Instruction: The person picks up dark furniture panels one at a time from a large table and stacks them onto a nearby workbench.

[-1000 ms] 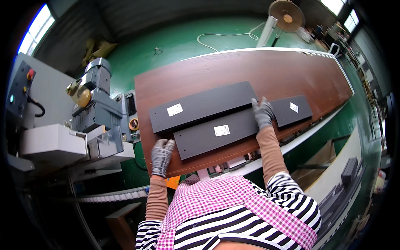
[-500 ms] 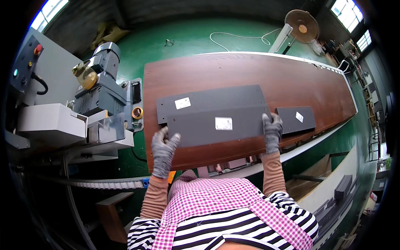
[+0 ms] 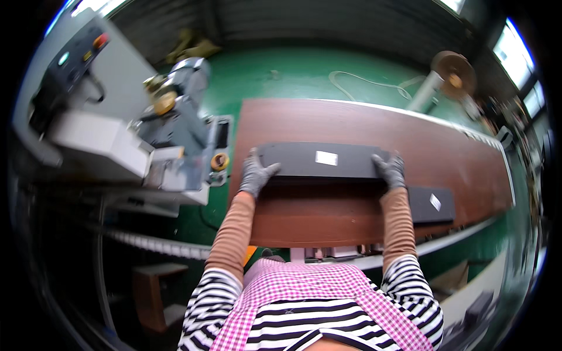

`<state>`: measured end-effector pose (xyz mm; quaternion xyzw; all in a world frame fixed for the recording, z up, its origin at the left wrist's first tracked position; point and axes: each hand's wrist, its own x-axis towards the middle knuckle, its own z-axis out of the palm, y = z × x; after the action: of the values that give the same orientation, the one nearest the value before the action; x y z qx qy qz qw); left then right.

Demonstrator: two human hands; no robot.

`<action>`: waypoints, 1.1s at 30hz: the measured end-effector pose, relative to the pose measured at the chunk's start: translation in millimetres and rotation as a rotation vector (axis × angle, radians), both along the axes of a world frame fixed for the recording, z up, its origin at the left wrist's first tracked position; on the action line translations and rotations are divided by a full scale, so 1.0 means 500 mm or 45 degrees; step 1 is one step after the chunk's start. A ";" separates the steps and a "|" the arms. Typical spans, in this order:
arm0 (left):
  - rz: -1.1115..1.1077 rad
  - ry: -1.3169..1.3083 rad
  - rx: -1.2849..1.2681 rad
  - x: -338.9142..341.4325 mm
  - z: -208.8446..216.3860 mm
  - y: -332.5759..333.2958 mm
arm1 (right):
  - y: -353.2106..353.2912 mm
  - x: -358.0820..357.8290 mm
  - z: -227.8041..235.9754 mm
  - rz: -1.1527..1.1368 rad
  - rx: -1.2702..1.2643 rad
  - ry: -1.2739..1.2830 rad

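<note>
A long dark grey board with a white label lies lengthwise across the brown tabletop. My left hand, in a grey knit glove, closes on its left end, the thumb along the near edge. Gripping the right end is my right hand, gloved alike. The second long board seen earlier cannot be told apart now; the held one seems to cover it. A dark strip runs under the near edge, and I cannot tell whether the board is slightly raised. Right of my right forearm lies a shorter dark board with a label.
At the left stands a machine with a grey motor, a white housing and a control box with a red button. A tape roll sits beside the table's left edge. A round fan stands beyond the far side.
Both hands have pushed the labelled board away from me, over the other long board, whose label is now hidden. The view has shifted, and the picture is blurred.
</note>
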<state>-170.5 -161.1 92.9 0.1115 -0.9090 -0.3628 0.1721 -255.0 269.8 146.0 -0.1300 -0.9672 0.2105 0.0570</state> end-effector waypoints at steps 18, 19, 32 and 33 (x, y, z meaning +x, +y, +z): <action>0.036 -0.526 0.116 0.281 0.081 0.013 | 0.047 0.302 -0.068 0.057 -0.171 0.009; 0.050 -0.536 0.121 0.291 0.077 0.020 | 0.047 0.306 -0.057 0.035 -0.177 -0.039; 0.829 0.681 1.609 0.312 -0.061 -0.275 | -0.008 0.336 -0.028 -0.020 -0.192 0.243; 0.902 0.646 1.665 0.329 -0.039 -0.311 | -0.019 0.345 -0.020 -0.014 -0.352 0.272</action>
<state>-6.0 -316.4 73.2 0.3872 -0.3541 -0.7622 0.3792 -82.8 260.3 136.2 -0.1190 -0.9168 0.3538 0.1421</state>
